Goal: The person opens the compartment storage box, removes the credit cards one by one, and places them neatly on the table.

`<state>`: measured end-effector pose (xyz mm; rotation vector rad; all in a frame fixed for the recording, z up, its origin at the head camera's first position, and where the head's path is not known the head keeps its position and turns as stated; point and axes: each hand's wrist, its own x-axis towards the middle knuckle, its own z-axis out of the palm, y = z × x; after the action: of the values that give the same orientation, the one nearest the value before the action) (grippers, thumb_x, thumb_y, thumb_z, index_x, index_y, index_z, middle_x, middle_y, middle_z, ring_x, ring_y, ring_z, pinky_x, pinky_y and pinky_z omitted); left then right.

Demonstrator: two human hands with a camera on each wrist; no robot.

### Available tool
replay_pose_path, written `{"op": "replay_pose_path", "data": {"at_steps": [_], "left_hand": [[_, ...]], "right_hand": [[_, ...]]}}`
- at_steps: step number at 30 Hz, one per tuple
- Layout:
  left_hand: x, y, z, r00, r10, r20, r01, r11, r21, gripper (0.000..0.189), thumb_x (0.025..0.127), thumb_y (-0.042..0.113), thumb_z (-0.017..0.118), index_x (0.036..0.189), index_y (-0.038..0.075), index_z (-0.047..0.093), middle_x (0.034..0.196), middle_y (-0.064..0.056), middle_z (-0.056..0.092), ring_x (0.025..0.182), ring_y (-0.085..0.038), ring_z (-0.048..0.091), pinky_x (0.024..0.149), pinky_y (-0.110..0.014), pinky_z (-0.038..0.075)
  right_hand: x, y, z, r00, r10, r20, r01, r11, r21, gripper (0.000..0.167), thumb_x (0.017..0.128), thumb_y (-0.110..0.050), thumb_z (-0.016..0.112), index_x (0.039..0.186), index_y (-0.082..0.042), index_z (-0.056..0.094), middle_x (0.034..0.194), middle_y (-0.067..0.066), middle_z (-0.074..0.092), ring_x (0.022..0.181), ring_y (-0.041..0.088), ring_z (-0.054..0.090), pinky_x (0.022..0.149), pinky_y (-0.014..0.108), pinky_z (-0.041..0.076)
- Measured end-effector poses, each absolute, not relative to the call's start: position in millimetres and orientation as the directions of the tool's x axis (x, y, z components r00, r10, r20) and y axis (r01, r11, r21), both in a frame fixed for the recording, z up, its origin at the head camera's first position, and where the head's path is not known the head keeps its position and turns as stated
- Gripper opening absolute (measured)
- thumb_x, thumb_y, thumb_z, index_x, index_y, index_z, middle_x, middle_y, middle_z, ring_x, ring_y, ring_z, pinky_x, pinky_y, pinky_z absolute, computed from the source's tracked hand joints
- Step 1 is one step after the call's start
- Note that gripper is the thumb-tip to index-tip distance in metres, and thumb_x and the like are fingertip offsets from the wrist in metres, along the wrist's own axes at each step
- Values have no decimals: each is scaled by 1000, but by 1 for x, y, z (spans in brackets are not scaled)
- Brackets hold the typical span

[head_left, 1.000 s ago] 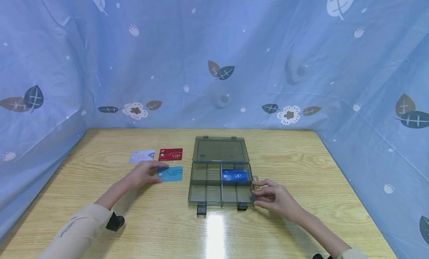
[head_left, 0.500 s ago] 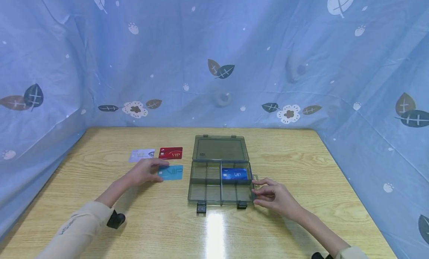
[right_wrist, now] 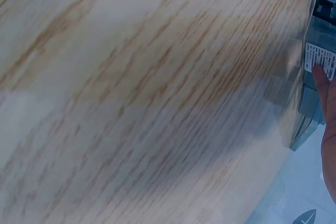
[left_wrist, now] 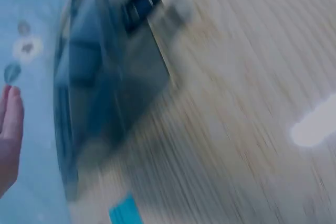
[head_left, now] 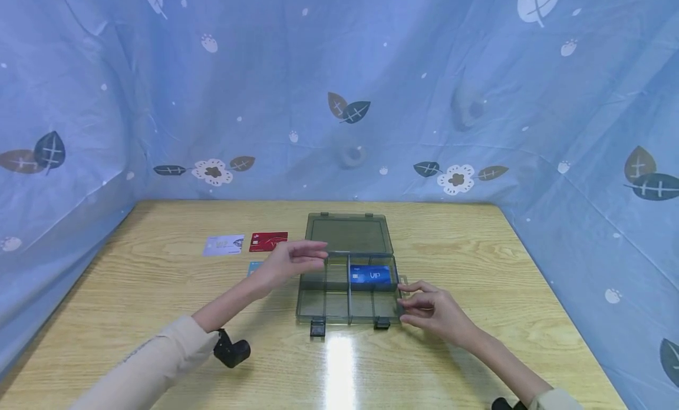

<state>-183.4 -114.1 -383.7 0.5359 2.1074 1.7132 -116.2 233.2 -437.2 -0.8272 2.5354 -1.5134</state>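
A smoky clear divided plastic box (head_left: 310, 307) lies on the table with its lid (head_left: 350, 233) folded back. One blue VIP card (head_left: 371, 274) lies in its back right compartment. My left hand (head_left: 289, 264) hovers over the box's left part, fingers loosely extended, nothing showing between them. Partly hidden behind that hand, a light blue card (head_left: 254, 267) lies on the table; its corner also shows in the left wrist view. The fingertips of my right hand (head_left: 435, 313) rest against the box's right side wall, where the right wrist view shows a white label (right_wrist: 320, 59).
A white VIP card (head_left: 223, 245) and a red VIP card (head_left: 265, 241) lie left of the box, near the lid. Two dark latches (head_left: 317, 327) hang at the box's front edge. A blue patterned cloth (head_left: 350, 92) stands behind the wooden table (head_left: 461, 239).
My left hand has left the light blue card and moved right, over the box's left side. The card stays on the table. My right hand has stayed at the box's side.
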Motion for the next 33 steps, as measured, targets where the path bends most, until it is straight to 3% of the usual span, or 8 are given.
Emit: {"op": "replay_pose_path", "data": {"at_steps": [5,15,18,21,24,29,31,33], "left_hand": [[-186,-88,-386,-816,563,-129,-31,181,983,46,93,15,64,135,0,52,128,-20,58,116,-24,58,99,-41,44],[-186,-54,-391,-870,459,-180,101,524,845,31,92,8,64,121,-1,64,118,-17,64,108,-29,61,89,-40,51],[-187,-46,-393,-862,484,-151,181,573,800,30,91,9,65,119,-3,64,107,-17,67,88,-25,65,73,-32,52],[-189,-36,-396,-855,503,-127,261,628,733,31,90,9,67,117,-5,64,97,-17,69,63,-14,57,58,-24,45],[-190,-26,-398,-853,504,-140,303,694,653,30,91,9,65,117,-7,64,110,-19,66,52,-10,44,57,-24,41],[-191,-8,-395,-857,453,-244,287,815,504,26,96,7,57,117,-8,61,124,-21,58,74,-23,55,67,-33,45],[-191,-1,-393,-851,440,-286,297,853,429,23,97,7,55,114,-7,60,120,-21,58,85,-26,55,65,-32,43],[-190,6,-390,-840,426,-336,316,888,335,22,97,6,53,115,-6,59,121,-20,57,78,-22,51,58,-29,39]], "right_hand": [[-117,231,-436,-842,-497,211,-425,368,-827,25,81,-8,76,98,8,70,120,26,56,95,31,66,78,25,53],[-117,228,-436,-839,-504,204,-413,346,-842,25,81,-6,76,99,9,70,119,28,55,96,32,66,78,26,54],[-117,228,-436,-842,-502,196,-402,342,-850,25,81,-6,75,99,10,69,120,29,55,97,32,66,78,26,54],[-117,228,-436,-845,-499,191,-394,339,-854,25,81,-5,75,99,10,69,120,29,54,97,32,66,78,26,54],[-117,229,-436,-847,-497,189,-391,340,-856,24,81,-4,75,99,10,70,120,29,55,97,32,66,78,26,54],[-116,230,-435,-848,-495,187,-389,342,-856,24,81,-5,75,99,10,70,120,29,55,98,32,66,78,26,53],[-116,230,-435,-849,-493,190,-392,346,-853,24,80,-5,76,99,10,70,120,28,55,97,32,66,78,25,53],[-116,231,-435,-848,-493,194,-395,347,-850,23,80,-5,76,98,9,70,119,28,55,97,32,66,78,25,54]]}}
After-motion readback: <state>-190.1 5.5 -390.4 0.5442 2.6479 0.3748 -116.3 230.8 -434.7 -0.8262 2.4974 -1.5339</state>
